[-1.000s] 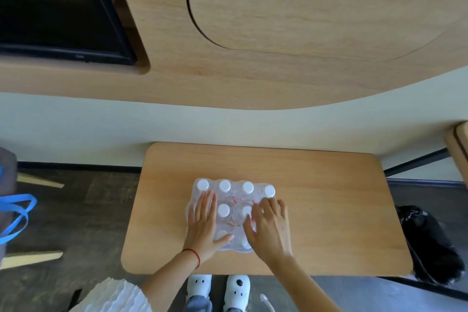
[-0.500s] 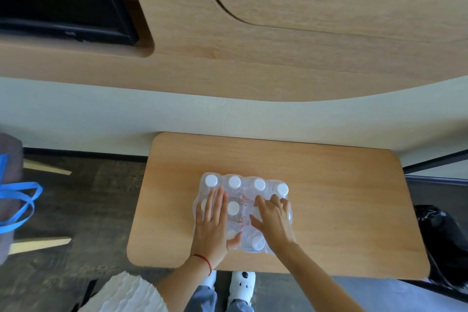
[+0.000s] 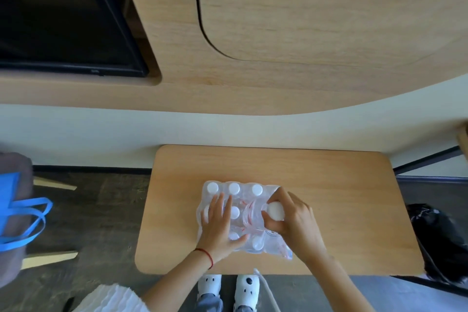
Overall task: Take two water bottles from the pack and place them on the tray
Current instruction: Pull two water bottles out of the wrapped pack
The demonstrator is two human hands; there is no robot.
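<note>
Right hand [image 3: 295, 220] grip clenches 1 bottle [image 3: 255, 213] tilted above the pack [image 3: 220, 191]; left hand [image 3: 217, 227] lies flat, released

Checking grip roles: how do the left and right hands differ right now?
The left hand lies flat, fingers spread, pressing on the pack; the right hand curls around one bottle, tilting it out of the wrap. The left wrist wears a red string; the right is bare. Both are on the pack.

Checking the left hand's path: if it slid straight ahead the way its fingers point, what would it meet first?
The left hand lies flat on the pack of water bottles, fingers pointing away from the person. It would probably meet the far row's white bottle caps first, though height is unclear.
</note>
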